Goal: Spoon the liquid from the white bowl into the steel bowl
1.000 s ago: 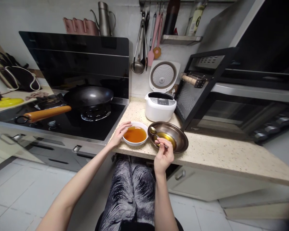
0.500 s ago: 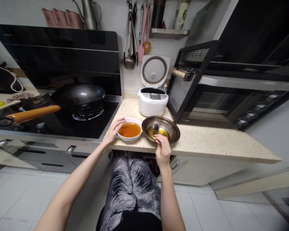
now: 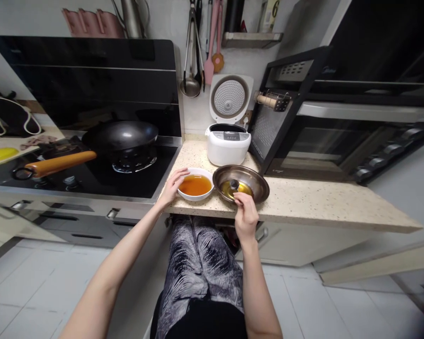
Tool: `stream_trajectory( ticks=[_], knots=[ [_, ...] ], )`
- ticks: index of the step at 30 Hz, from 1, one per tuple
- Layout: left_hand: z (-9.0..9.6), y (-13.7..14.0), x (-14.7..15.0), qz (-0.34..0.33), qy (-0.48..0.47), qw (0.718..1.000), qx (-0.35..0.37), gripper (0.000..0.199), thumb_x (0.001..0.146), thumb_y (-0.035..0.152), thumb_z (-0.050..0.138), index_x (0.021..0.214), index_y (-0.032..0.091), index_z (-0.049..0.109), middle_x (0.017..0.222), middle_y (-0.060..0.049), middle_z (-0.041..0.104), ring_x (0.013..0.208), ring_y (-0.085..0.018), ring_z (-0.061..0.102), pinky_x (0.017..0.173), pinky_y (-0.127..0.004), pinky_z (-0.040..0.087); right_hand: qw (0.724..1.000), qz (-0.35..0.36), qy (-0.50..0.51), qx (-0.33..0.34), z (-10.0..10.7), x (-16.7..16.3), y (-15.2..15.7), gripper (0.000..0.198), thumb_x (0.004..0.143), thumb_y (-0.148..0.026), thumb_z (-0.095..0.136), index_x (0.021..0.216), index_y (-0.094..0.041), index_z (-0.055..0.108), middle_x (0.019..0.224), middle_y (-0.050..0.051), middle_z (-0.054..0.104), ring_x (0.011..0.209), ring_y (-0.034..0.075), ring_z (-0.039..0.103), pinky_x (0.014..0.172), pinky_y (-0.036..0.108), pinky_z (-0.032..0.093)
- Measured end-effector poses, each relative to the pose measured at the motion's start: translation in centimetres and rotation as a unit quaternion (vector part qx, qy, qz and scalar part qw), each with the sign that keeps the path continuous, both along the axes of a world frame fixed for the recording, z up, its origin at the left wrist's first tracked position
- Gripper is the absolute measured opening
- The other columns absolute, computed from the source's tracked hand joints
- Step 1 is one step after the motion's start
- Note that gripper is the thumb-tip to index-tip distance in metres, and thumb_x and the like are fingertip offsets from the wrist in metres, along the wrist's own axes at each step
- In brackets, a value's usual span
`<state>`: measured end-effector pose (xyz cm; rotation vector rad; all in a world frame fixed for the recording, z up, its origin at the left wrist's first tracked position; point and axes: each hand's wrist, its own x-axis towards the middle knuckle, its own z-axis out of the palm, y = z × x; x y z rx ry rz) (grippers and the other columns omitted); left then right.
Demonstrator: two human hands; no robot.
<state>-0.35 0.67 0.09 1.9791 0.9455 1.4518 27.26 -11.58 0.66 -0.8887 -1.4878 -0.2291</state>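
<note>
A white bowl (image 3: pixel 195 198) of clear amber-brown liquid stands near the counter's front edge. My left hand (image 3: pixel 172 189) lies against its left rim, fingers stretched out along the edge. Just to the right is a wide metal bowl (image 3: pixel 257 181) with yellow, oil-like liquid in its bottom. Over its near rim, my right hand (image 3: pixel 246 216) is closed in a pinch on a small dark-headed spoon (image 3: pixel 234 184). The spoon's round head is at the yellow liquid; whether it is dipped in, I cannot tell. Most of its handle is hidden by my fingers.
Behind the bowls a white rice cooker (image 3: pixel 228 149) stands with its lid up. To the left, a black wok (image 3: pixel 122 136) with a wooden handle (image 3: pixel 61 162) sits on the stove. An oven (image 3: pixel 332 146) in a black rack occupies the right. Utensils (image 3: pixel 191 87) hang on the wall.
The whole view has shifted slightly, so everything appears a little further right and higher. Both hands keep their places at the two bowls.
</note>
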Motion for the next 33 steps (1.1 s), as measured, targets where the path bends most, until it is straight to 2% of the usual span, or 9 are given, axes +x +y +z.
stream_trajectory(
  ticks=[4, 8, 13, 19, 28, 33],
  knots=[
    [-0.1, 0.1, 0.0, -0.007, -0.001, 1.0, 0.002, 0.036, 0.101, 0.041, 0.052, 0.119, 0.021, 0.075, 0.142, -0.011, 0.063, 0.139, -0.029, 0.054, 0.125, -0.051, 0.032, 0.995, -0.011, 0.097, 0.028, 0.8, -1.0, -0.4, 0.017, 0.1, -0.015, 0.052, 0.099, -0.022, 0.067, 0.094, 0.005, 0.072, 0.092, 0.019, 0.071, 0.086, 0.038, 0.06],
    [-0.2, 0.2, 0.0, -0.009, 0.0, 1.0, 0.0, 0.037, 0.101, 0.043, 0.052, 0.119, 0.021, 0.075, 0.143, -0.011, 0.063, 0.139, -0.029, 0.054, 0.125, -0.051, 0.033, 0.988, 0.046, 0.143, 0.045, 1.1, -2.8, -0.4, 0.016, 0.101, -0.016, 0.052, 0.102, -0.023, 0.066, 0.097, 0.005, 0.072, 0.092, 0.019, 0.071, 0.083, 0.038, 0.06],
    [-0.2, 0.1, 0.2, -0.012, -0.013, 1.0, 0.003, 0.035, 0.101, 0.04, 0.052, 0.119, 0.02, 0.075, 0.143, -0.012, 0.063, 0.139, -0.03, 0.054, 0.124, -0.051, 0.033, 0.991, 0.109, 0.077, 0.027, 0.3, -5.7, 0.4, 0.017, 0.102, -0.017, 0.05, 0.103, -0.023, 0.066, 0.096, 0.006, 0.074, 0.091, 0.019, 0.072, 0.081, 0.036, 0.06],
    [-0.2, -0.1, 0.3, -0.011, -0.012, 1.0, 0.0, 0.036, 0.101, 0.038, 0.051, 0.121, 0.02, 0.074, 0.143, -0.012, 0.062, 0.139, -0.029, 0.054, 0.125, -0.051, 0.033, 0.991, 0.128, 0.027, -0.005, -1.0, -7.6, 1.9, 0.019, 0.101, -0.014, 0.05, 0.102, -0.022, 0.066, 0.095, 0.007, 0.073, 0.092, 0.019, 0.072, 0.081, 0.034, 0.06],
    [0.0, -0.3, 0.3, -0.008, -0.002, 1.0, 0.002, 0.036, 0.102, 0.04, 0.05, 0.121, 0.021, 0.075, 0.144, -0.011, 0.062, 0.14, -0.029, 0.053, 0.124, -0.052, 0.033, 0.99, 0.131, 0.042, -0.033, -1.3, -7.5, 3.4, 0.018, 0.101, -0.014, 0.05, 0.104, -0.021, 0.067, 0.095, 0.007, 0.072, 0.092, 0.018, 0.071, 0.083, 0.033, 0.059],
    [0.0, -0.3, 0.3, -0.01, -0.005, 1.0, 0.005, 0.035, 0.102, 0.039, 0.051, 0.121, 0.021, 0.075, 0.144, -0.012, 0.062, 0.14, -0.03, 0.054, 0.124, -0.052, 0.034, 0.984, 0.134, 0.097, -0.062, -1.7, -7.8, 3.1, 0.016, 0.102, -0.019, 0.051, 0.1, -0.021, 0.066, 0.094, 0.005, 0.072, 0.089, 0.017, 0.07, 0.081, 0.032, 0.058]
  ],
)
